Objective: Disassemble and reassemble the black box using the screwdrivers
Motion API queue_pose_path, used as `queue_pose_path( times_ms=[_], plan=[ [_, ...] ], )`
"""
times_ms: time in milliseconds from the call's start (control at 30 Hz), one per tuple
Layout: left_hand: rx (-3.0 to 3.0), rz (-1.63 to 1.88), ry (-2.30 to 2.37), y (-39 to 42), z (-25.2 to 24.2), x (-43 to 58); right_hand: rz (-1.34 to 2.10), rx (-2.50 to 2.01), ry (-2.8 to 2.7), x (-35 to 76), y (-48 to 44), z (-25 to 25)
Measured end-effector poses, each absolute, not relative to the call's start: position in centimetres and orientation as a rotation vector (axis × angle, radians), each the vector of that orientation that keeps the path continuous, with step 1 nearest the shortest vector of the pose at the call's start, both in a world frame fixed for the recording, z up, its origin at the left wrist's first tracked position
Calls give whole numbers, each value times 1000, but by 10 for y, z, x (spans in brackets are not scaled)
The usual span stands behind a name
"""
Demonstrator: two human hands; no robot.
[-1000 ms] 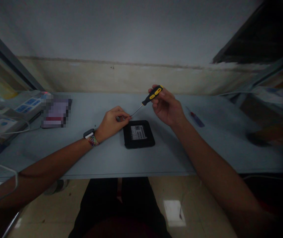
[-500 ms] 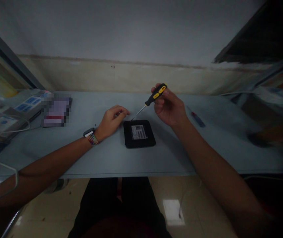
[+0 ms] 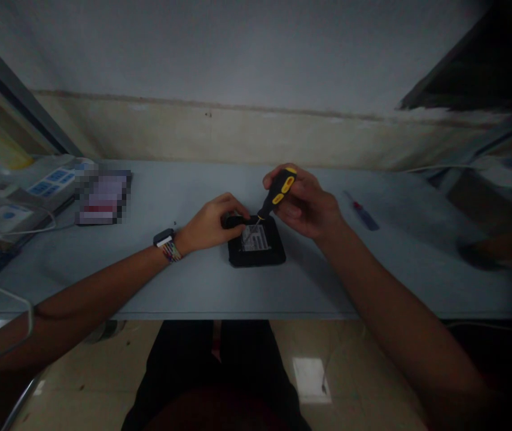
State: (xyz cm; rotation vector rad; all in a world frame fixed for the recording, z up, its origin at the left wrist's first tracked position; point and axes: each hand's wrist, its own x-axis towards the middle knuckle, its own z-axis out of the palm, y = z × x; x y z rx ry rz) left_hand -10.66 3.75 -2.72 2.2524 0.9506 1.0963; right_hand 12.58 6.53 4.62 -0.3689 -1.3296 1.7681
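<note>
A flat black square box (image 3: 258, 258) with a white printed label (image 3: 256, 238) on top lies on the table. Over its far left corner is my left hand (image 3: 213, 222), thumb on the top face and fingers curled along the far edge, gripping it. My right hand (image 3: 307, 203) is closed around a black and yellow screwdriver (image 3: 278, 193). The screwdriver slants down to the left, its thin shaft over the label. Whether its tip touches the box I cannot tell.
A second, smaller screwdriver (image 3: 363, 216) lies on the table (image 3: 184, 287) to the right. At the left are a blurred-out phone (image 3: 103, 197), a white power strip (image 3: 54, 182) and cables. A dark object (image 3: 480, 254) sits far right. The wall (image 3: 256, 137) stands behind.
My left hand has moved right onto the box's corner. The screwdriver has tilted steeper and come lower, its shaft shifting from the far edge to over the label.
</note>
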Motion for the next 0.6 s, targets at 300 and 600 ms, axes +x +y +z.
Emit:
queue_pose_path(
  times_ms=[300, 600],
  plan=[
    [2249, 1092, 980, 39, -30, -107, 1736, -465, -1390, 126, 61, 50],
    [2251, 1080, 974, 38, -28, -107, 1770, -448, -1423, 128, 64, 48]
  ],
)
